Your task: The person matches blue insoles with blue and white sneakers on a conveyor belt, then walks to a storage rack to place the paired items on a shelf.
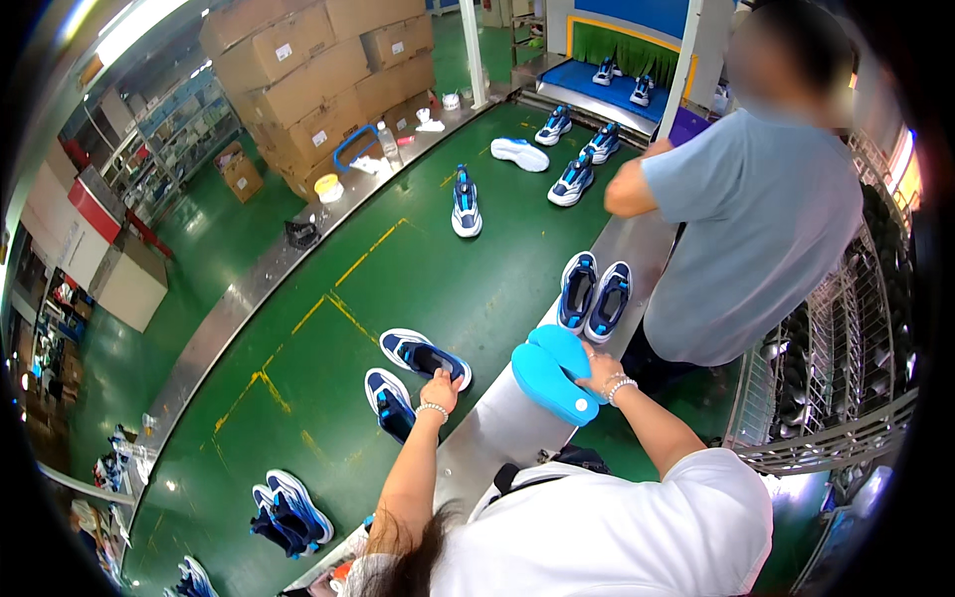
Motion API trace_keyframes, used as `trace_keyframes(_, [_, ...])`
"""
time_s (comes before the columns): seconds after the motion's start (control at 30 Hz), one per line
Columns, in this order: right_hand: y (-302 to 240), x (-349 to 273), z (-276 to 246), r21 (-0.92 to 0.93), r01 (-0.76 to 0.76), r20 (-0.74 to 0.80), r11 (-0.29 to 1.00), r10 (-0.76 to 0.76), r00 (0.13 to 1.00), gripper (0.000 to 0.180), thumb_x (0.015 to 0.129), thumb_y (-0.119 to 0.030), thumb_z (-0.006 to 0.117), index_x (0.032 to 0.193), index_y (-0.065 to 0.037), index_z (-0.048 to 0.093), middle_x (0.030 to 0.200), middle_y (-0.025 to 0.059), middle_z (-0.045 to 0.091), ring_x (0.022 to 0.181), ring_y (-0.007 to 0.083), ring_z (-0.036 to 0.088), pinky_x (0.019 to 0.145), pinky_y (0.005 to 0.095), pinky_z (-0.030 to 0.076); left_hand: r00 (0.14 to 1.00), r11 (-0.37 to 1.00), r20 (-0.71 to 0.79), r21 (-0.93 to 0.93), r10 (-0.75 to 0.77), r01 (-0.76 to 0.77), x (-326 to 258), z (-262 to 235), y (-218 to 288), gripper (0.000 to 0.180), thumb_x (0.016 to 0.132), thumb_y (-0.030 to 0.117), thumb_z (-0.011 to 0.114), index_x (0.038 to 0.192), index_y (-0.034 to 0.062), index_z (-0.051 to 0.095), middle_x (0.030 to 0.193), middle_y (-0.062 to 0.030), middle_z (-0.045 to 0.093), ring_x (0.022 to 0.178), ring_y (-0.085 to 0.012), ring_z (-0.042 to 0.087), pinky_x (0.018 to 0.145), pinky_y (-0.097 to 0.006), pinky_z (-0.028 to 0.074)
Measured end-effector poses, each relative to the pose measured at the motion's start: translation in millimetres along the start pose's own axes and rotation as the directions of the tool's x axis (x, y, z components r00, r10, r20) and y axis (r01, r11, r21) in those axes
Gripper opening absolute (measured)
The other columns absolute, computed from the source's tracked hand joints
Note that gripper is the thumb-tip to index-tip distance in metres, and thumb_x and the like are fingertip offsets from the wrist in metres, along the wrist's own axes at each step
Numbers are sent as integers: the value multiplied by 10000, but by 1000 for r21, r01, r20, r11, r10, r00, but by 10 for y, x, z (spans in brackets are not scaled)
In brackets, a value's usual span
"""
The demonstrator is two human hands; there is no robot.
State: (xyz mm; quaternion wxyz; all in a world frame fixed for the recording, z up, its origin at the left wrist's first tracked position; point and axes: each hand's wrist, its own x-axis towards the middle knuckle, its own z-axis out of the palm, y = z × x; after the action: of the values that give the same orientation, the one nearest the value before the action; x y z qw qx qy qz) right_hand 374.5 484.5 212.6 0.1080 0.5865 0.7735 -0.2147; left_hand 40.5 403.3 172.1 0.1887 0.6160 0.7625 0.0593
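Observation:
My left hand (436, 391) is closed on the heel opening of a navy and white sneaker (406, 348) lying on the green conveyor belt. Its fingertips reach into the shoe. A matching sneaker (386, 398) lies beside it, partly behind my left forearm. In my right hand (602, 374) is a pair of bright blue insoles (542, 383), held at their edge above the metal rim of the belt. Just beyond the insoles, two more sneakers (577, 291) stand side by side on that rim, toes pointing away from me.
A co-worker (756, 219) in a grey-blue shirt stands at the right by the belt. More sneakers (466, 204) stand farther along it and others (290, 512) at the lower left. Stacked cartons (313, 85) rise behind the far rim. Wire racks (816, 368) stand at the right.

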Motion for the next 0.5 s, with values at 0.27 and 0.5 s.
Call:
trace_keyframes(0.27, [-124,-260,-298,-73,17,-239,997,-34,971,566,679,-360,598,1164,-142,402,915,150,561,874,289,522,763,374,407,966,905,-246,-425,-79,-34,-736,120,-122,407,731,308,559,1006,16,488,980,-134,479,884,-274,504,732,-349,415])
trace_keyframes(0.5, [-748,-59,-330,521,280,-113,806,-261,959,299,699,-308,584,876,-69,609,828,152,595,769,264,564,679,326,432,743,734,-493,-679,-452,-5,-427,55,-253,552,732,112,572,1197,-37,314,1225,-171,349,1077,-284,403,822,-308,401])
